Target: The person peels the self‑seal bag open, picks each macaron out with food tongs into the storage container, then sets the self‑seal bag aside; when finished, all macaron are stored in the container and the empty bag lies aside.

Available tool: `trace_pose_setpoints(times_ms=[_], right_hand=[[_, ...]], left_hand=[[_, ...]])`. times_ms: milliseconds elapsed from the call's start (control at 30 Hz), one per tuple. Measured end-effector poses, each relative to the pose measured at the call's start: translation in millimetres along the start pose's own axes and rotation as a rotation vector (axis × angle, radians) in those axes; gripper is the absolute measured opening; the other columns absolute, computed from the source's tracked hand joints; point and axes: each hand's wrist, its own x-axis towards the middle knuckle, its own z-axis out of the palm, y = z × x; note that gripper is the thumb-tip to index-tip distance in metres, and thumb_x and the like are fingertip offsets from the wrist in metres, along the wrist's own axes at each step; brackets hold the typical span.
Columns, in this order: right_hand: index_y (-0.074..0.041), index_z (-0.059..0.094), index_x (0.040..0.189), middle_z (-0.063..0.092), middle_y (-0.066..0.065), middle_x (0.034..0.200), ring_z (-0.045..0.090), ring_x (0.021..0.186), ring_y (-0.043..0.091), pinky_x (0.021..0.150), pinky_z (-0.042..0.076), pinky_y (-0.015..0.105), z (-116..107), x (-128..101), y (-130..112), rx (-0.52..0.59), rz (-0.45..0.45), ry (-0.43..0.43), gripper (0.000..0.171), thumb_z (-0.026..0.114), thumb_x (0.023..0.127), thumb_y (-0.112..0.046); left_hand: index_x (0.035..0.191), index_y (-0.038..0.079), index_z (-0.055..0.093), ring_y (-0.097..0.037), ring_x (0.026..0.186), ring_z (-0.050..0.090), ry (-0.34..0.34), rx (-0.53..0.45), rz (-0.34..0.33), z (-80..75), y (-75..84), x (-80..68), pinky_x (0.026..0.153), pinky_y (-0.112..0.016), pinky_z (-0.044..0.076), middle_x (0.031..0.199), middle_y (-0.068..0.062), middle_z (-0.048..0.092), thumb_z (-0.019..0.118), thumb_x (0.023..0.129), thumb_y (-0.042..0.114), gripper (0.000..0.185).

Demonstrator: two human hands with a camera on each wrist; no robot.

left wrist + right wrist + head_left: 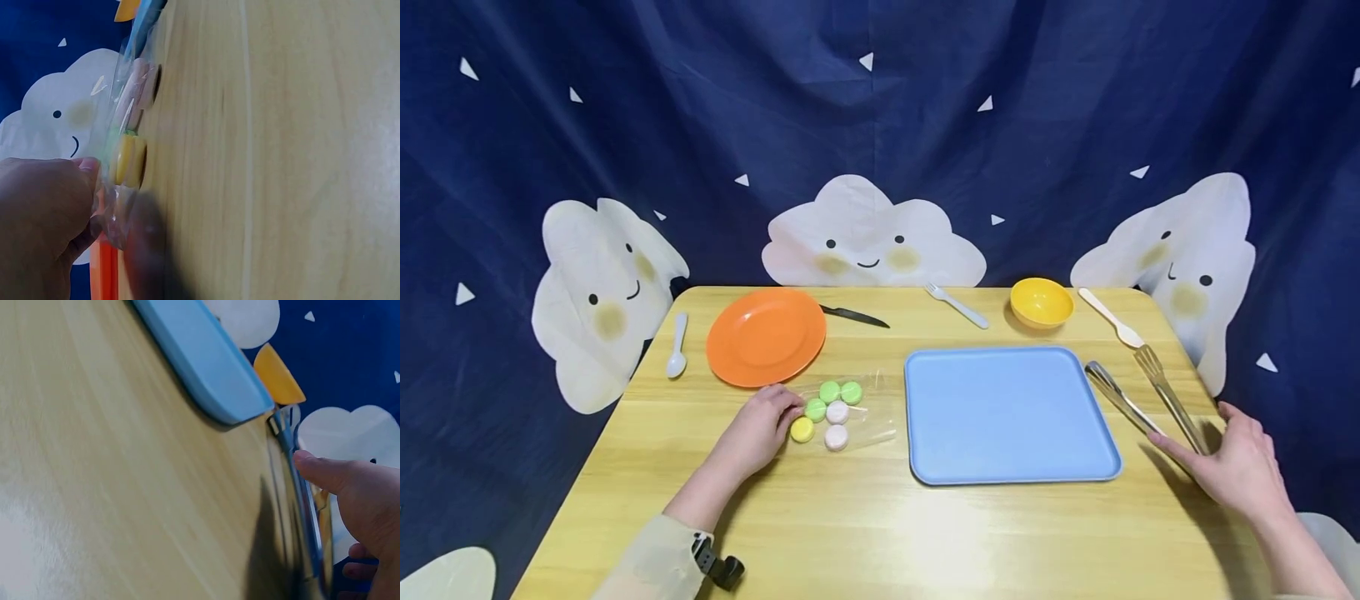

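Orange plate (766, 337), upper left; blue tray (1011, 417), centre right, between your clear bag (861, 419) and steel tongs (1177, 408); yellow bowl (1042, 303), above the tray; white utensil (1109, 316), by the tongs' slotted tip. Bag: left of centre, holding six macarons (837, 412), long axis roughly left to right; your left grip (758, 429) pinches its left edge. Tongs: right side, tips pointing upper left; your right grip (1242, 467) apart, astride them.

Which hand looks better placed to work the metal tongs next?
Probably the right hand: it is right at the near end of the tongs. The left hand is on the far side of the blue tray, pinching a clear bag.
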Motion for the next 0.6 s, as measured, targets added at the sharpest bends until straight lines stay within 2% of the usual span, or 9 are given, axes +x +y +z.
trace_pose_setpoints(times_ms=[167, 267, 333, 400, 500, 600], right_hand=[[0.023, 0.039, 0.141, 0.046, 0.047, 0.125, 0.04, 0.115, 0.066, 0.09, 0.034, 0.072, 7, 1, 9, 0.017, -0.021, 0.022, 0.103, 0.087, 0.085, -0.048], [0.02, 0.051, 0.128, 0.057, 0.039, 0.11, 0.053, 0.1, 0.056, 0.078, 0.042, 0.061, 9, 2, 13, 0.014, -0.039, 0.033, 0.089, 0.09, 0.082, -0.046], [0.016, 0.055, 0.118, 0.06, 0.035, 0.102, 0.056, 0.091, 0.05, 0.069, 0.042, 0.053, 10, 1, 14, 0.001, -0.05, 0.032, 0.081, 0.091, 0.081, -0.046], [0.013, 0.056, 0.113, 0.06, 0.033, 0.097, 0.057, 0.084, 0.047, 0.066, 0.041, 0.05, 11, 2, 15, -0.011, -0.063, 0.032, 0.075, 0.091, 0.081, -0.045], [0.019, 0.053, 0.115, 0.056, 0.042, 0.103, 0.056, 0.09, 0.055, 0.072, 0.043, 0.06, 13, 1, 16, -0.027, -0.081, 0.027, 0.077, 0.088, 0.085, -0.044], [0.017, 0.057, 0.114, 0.055, 0.043, 0.103, 0.055, 0.093, 0.057, 0.074, 0.041, 0.066, 15, 2, 16, -0.033, -0.116, 0.031, 0.07, 0.085, 0.089, -0.043]], left_hand=[[0.104, 0.007, 0.071, -0.025, 0.102, 0.065, 0.017, 0.053, 0.027, 1.6, -0.1, -0.2, 0.094, -0.046, 0.055, 0.103, -0.004, 0.069, 0.073, 0.101, 0.006, 0.004], [0.102, 0.008, 0.068, -0.026, 0.099, 0.064, 0.026, 0.089, 0.049, 0.9, 0.2, 0.4, 0.093, -0.047, 0.054, 0.099, -0.003, 0.067, 0.072, 0.102, 0.008, 0.004], [0.101, 0.009, 0.067, -0.026, 0.096, 0.065, 0.033, 0.105, 0.061, 0.1, 0.1, 0.9, 0.092, -0.047, 0.053, 0.097, -0.002, 0.067, 0.072, 0.102, 0.01, 0.005], [0.1, 0.009, 0.067, -0.025, 0.094, 0.066, 0.037, 0.113, 0.073, -1.0, -0.5, 1.2, 0.09, -0.047, 0.054, 0.095, -0.001, 0.066, 0.072, 0.102, 0.012, 0.007], [0.101, 0.009, 0.068, -0.022, 0.092, 0.067, 0.035, 0.114, 0.085, -2.4, -2.0, 2.0, 0.086, -0.044, 0.057, 0.095, 0.0, 0.067, 0.074, 0.102, 0.012, 0.007], [0.103, 0.009, 0.068, -0.019, 0.09, 0.068, 0.018, 0.113, 0.076, -4.2, -2.3, 3.8, 0.082, -0.041, 0.059, 0.096, 0.001, 0.067, 0.073, 0.102, 0.01, 0.006]])
